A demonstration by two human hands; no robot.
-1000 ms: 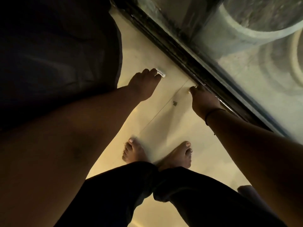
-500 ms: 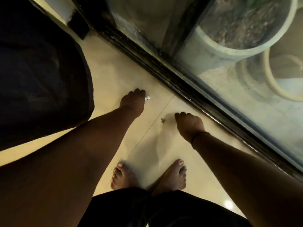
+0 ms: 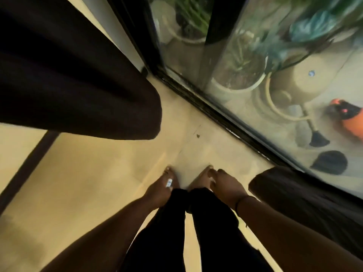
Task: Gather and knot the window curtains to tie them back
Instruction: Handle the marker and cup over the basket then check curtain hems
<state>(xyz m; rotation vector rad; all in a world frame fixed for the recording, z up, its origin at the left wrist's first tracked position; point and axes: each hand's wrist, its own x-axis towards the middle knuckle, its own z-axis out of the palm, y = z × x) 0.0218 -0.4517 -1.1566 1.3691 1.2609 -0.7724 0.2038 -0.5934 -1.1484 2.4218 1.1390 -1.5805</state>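
Our left hand (image 3: pixel 159 193) pinches a small white object (image 3: pixel 169 182); right hand (image 3: pixel 225 185) hangs slack. The dark curtain (image 3: pixel 78 91) left of the glass door (image 3: pixel 255 75) looks soft, heavy; we'd gather it mid-length.

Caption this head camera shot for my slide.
Both hands hang free between two dark curtains beside the glass door.

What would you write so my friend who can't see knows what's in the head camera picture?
Looking down, a person's left hand and right hand hang low over bare feet on a pale floor, touching neither dark curtain. A second curtain hangs at right beside a glass door with potted plants outside.
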